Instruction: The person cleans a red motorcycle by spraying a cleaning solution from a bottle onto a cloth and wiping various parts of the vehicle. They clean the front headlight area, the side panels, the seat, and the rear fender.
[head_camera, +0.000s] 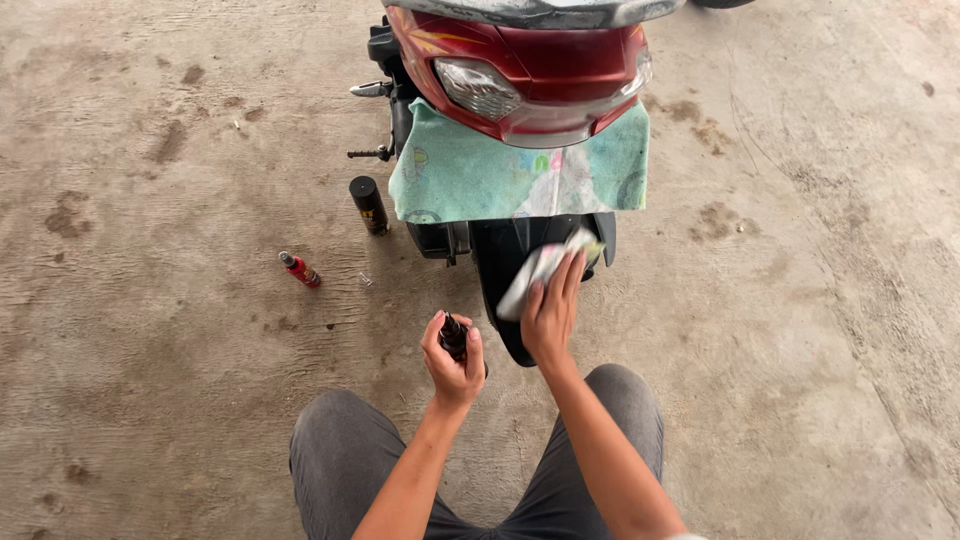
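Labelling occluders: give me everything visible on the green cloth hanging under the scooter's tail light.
The pale green patterned cloth, soft like towelling with faded cartoon prints, hangs flat below the red scooter tail, its top edge tucked under the tail light. It covers the area above the black rear mudguard. Neither hand touches it.

A black spray can (369, 205) stands upright on the concrete floor (150, 300), just left of the scooter's rear. Farther left, well apart from it, a small red bottle (300, 270) lies on its side. A green patterned towel (470, 175) hangs draped under the red tail section (560, 50), below the tail light (480, 85). A footpeg (368, 153) sticks out to the left. Dark stains mark the concrete, a cluster of them to the right of the towel.
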